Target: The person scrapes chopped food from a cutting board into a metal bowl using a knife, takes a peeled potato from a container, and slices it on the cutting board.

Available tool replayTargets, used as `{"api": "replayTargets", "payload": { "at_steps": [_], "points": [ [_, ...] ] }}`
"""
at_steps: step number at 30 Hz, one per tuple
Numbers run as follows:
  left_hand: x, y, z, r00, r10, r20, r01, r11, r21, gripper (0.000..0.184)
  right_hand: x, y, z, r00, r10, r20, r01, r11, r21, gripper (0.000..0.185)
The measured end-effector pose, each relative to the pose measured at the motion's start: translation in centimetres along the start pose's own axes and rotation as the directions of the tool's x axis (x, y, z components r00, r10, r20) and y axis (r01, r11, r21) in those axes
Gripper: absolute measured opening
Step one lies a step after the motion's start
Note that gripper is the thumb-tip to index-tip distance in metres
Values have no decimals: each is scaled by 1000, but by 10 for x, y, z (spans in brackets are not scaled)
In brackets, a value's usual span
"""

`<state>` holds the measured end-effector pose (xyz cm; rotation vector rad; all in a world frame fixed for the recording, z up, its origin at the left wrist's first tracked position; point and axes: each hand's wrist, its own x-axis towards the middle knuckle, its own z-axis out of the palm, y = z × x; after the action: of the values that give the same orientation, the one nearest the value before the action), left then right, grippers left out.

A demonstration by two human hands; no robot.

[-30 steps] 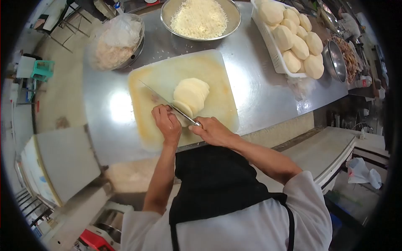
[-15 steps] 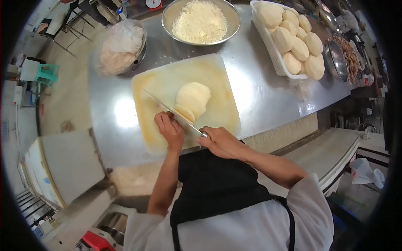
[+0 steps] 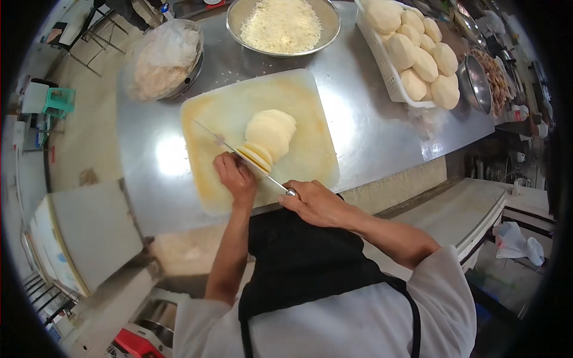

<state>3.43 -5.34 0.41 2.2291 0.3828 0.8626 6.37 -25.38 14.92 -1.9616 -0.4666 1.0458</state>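
My right hand (image 3: 315,203) is wrapped round the handle of a knife (image 3: 276,181), whose long blade slants up and left across the cutting board (image 3: 206,128). My left hand (image 3: 236,178) is curled against the near side of the blade, fingers bent over a pale piece of peeled root vegetable (image 3: 261,173), mostly hidden by the hand. Beyond the blade, thin round slices (image 3: 270,131) of the same vegetable lie fanned and overlapping. The newest slices lean against the blade.
A steel bowl (image 3: 331,37) of pale shreds stands behind the board. Left of it is a bowl (image 3: 190,83) with a plastic bag over it. At right, a white basket (image 3: 385,74) holds several whole peeled roots, beside a metal bowl (image 3: 476,83). Someone's legs (image 3: 128,12) show far left.
More slices have come off and lean along the far side of the blade. Knife and left hand have shifted slightly left; the whole view has moved a little.
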Motion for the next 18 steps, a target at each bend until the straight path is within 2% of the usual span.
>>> {"api": "replayTargets", "payload": {
  "at_steps": [3, 6, 9, 13, 15, 18],
  "points": [
    [-4, -5, -3, 999, 4, 32, -4, 1000, 6, 17, 43, 31, 19, 988, -131, -79, 128, 991, -46, 46],
    [-7, -9, -3, 1000, -11, 29, 12, 999, -38, 18, 39, 22, 16, 999, -45, -21, 44, 998, -44, 45],
    [-8, -6, -3, 999, -38, 26, 39, 998, -45, 18, 0, -7, 4, 999, -34, -42, 37, 998, 60, 44],
    [-6, -8, 0, 999, 31, -15, -31, 999, -18, 19, 32, 27, 24, 995, -86, -55, 83, 995, -54, 43],
    [-6, -8, -1, 1000, 15, -6, -15, 999, -32, 18, 55, 29, 32, 992, -98, -75, 87, 988, -130, 41],
    [-8, -10, 0, 1000, -13, 1, 13, 998, -62, 17, 36, 12, 20, 988, -136, -78, 130, 988, -80, 41]
  ]
}}
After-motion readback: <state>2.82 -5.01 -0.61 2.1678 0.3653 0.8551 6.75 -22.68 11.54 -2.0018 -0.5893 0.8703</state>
